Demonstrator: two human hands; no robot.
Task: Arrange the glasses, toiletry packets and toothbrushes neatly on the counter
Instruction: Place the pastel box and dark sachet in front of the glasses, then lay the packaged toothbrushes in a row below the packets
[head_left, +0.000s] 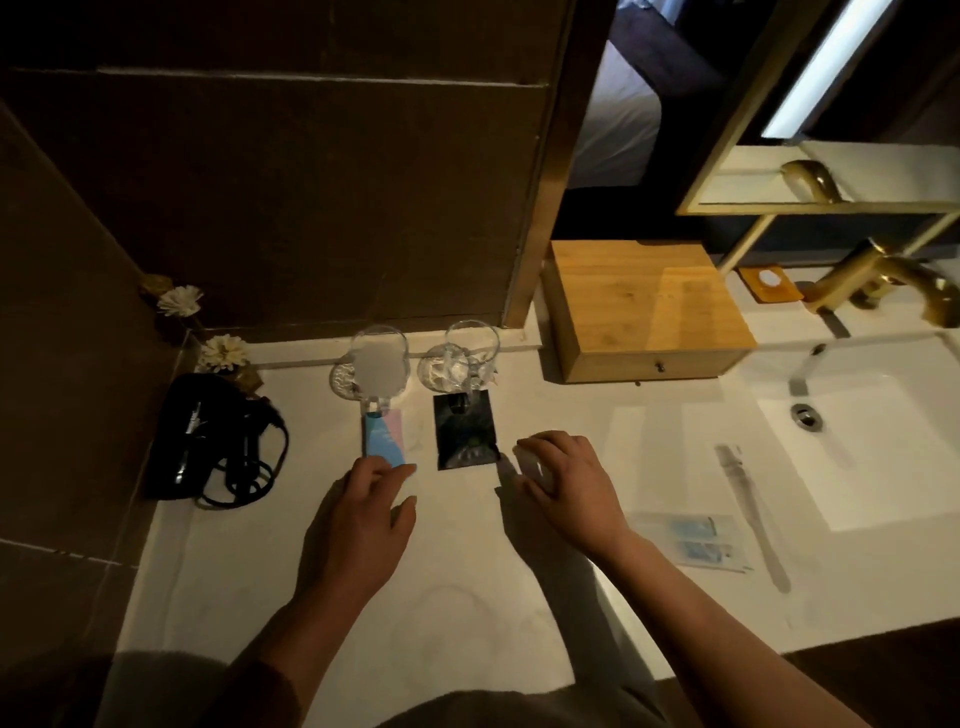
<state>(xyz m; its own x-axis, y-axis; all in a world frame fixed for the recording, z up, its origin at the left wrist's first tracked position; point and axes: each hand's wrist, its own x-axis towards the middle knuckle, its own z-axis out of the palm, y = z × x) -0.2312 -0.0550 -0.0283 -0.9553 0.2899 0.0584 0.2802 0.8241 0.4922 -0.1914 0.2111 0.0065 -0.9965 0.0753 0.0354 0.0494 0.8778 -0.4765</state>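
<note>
Two clear glasses stand on coasters at the back of the white counter: the left glass and the right glass. In front of them lie a blue and pink packet and a black packet. My left hand touches the near edge of the blue packet with its fingertips. My right hand is curled over a small white object just right of the black packet. A wrapped toothbrush and a clear packet with two small tubes lie to the right.
A black hair dryer with coiled cord sits at the left. Two white flower ornaments stand in the back left corner. A wooden drawer box stands behind, and the sink with gold tap is at right.
</note>
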